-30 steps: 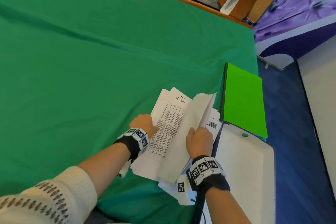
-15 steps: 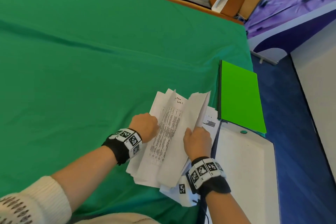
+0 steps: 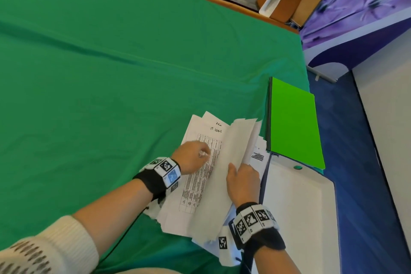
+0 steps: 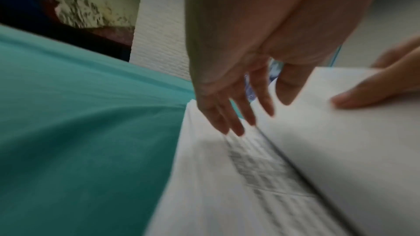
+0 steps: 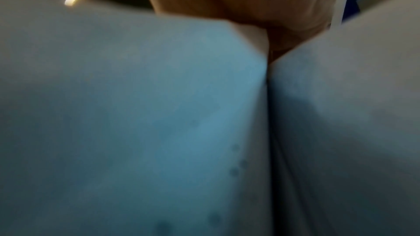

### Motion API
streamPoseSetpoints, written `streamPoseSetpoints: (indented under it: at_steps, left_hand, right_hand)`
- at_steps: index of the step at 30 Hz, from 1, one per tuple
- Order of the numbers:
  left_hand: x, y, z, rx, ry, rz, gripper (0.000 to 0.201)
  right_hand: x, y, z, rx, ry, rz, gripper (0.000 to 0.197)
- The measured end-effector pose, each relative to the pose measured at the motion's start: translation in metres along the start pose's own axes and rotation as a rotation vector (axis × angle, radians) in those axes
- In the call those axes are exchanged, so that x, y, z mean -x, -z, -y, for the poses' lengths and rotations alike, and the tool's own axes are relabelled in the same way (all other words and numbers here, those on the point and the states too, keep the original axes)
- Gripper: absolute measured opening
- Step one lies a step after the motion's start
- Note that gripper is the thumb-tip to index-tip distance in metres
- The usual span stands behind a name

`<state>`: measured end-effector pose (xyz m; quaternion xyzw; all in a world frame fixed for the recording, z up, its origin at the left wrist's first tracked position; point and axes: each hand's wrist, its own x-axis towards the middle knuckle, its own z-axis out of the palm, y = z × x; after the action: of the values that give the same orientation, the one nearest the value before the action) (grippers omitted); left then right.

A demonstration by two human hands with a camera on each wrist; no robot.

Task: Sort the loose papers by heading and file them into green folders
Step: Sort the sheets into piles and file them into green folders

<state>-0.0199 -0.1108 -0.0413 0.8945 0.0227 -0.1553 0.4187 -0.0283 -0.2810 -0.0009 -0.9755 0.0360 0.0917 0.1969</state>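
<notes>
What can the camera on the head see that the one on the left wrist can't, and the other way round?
Only the head view shows the closed green folder beside the papers, the handwritten heading "IT LOGS" on the top sheet, and both wristbands. Only the left wrist view shows the left hand from below, fingers spread straight over the printed table. Both show the green cloth, the lifted sheets and the right hand holding them up.

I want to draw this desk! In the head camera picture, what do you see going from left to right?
Green cloth → left hand on the printed sheet → right hand holding up the lifted sheets → green folder → blue floor.
</notes>
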Motion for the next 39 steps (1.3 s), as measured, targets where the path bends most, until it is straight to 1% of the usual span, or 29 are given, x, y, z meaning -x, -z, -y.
streamPoseSetpoints:
  at_steps: [2, 3, 4, 6, 8, 10, 13, 15, 17, 20, 23, 25, 26, 28, 30, 31, 33, 34, 35, 36, 37, 39]
  left_hand:
    - [-0.020, 0.013, 0.009, -0.136, 0.082, -0.167, 0.030]
    - [-0.031, 0.020, 0.013, -0.184, 0.103, -0.224, 0.035]
    - [-0.042, 0.027, 0.016, -0.236, 0.114, -0.254, 0.041]
    - [-0.062, 0.040, 0.022, -0.321, 0.112, -0.229, 0.046]
    - [-0.079, 0.046, 0.025, -0.371, 0.097, -0.156, 0.043]
    - [-0.090, 0.049, 0.026, -0.388, 0.097, -0.132, 0.038]
    - [-0.099, 0.049, 0.027, -0.329, 0.123, -0.169, 0.028]
    - [-0.101, 0.048, 0.024, -0.311, 0.116, -0.204, 0.017]
    - [-0.101, 0.049, 0.020, -0.382, 0.086, -0.223, 0.009]
    - [-0.101, 0.052, 0.015, -0.570, -0.007, -0.206, 0.020]
    - [-0.102, 0.059, 0.010, -0.765, -0.137, -0.186, 0.030]
    - [-0.101, 0.064, 0.006, -0.833, -0.220, -0.182, 0.033]
    - [-0.100, 0.065, 0.004, -0.823, -0.242, -0.196, 0.033]
    - [-0.094, 0.065, -0.001, -0.703, -0.222, -0.230, 0.033]
    - [-0.083, 0.061, -0.004, -0.437, -0.103, -0.210, 0.037]
    - [-0.076, 0.058, -0.003, -0.242, -0.013, -0.157, 0.045]
    - [-0.055, 0.049, -0.001, 0.206, 0.180, 0.017, 0.068]
    - [-0.042, 0.045, -0.001, 0.402, 0.265, 0.102, 0.077]
    - [-0.029, 0.039, -0.001, 0.562, 0.326, 0.169, 0.080]
    - [-0.016, 0.033, -0.002, 0.668, 0.355, 0.219, 0.077]
    - [-0.005, 0.027, -0.003, 0.718, 0.353, 0.258, 0.071]
    - [0.011, 0.014, -0.006, 0.697, 0.270, 0.313, 0.045]
  right_hand:
    - [-0.001, 0.003, -0.002, -0.006, -0.003, 0.000, 0.040]
    - [-0.001, 0.005, -0.002, -0.009, -0.004, 0.000, 0.039]
    - [-0.001, 0.006, -0.003, -0.010, -0.004, 0.001, 0.039]
    - [-0.001, 0.006, -0.004, -0.011, 0.000, -0.004, 0.039]
    - [-0.001, 0.006, -0.006, 0.007, 0.009, -0.018, 0.038]
    - [-0.001, 0.006, -0.007, 0.024, 0.015, -0.012, 0.038]
    - [-0.003, 0.007, -0.007, 0.034, 0.011, 0.000, 0.038]
    - [-0.004, 0.008, -0.004, 0.032, 0.009, 0.007, 0.038]
    - [-0.005, 0.007, 0.000, 0.040, 0.013, 0.012, 0.038]
    - [-0.005, 0.004, 0.003, 0.055, 0.030, 0.012, 0.037]
    - [-0.005, 0.004, 0.005, 0.077, 0.024, 0.000, 0.037]
    - [-0.004, 0.005, 0.005, 0.085, 0.016, -0.007, 0.037]
    - [-0.004, 0.005, 0.006, 0.086, 0.011, -0.008, 0.037]
    - [-0.002, 0.005, 0.007, 0.084, -0.002, -0.007, 0.037]
    - [-0.001, 0.004, 0.008, 0.074, -0.012, -0.008, 0.037]
    - [0.000, 0.004, 0.008, 0.067, -0.016, -0.010, 0.037]
    - [0.002, 0.003, 0.007, 0.054, -0.020, -0.021, 0.037]
    - [0.002, 0.003, 0.007, 0.045, -0.018, -0.024, 0.039]
    - [0.003, 0.002, 0.007, 0.032, -0.018, -0.027, 0.041]
    - [0.005, 0.001, 0.007, 0.014, -0.018, -0.033, 0.045]
    - [0.006, -0.001, 0.009, -0.005, -0.020, -0.035, 0.051]
    - [0.011, -0.004, 0.014, -0.060, -0.025, -0.045, 0.064]
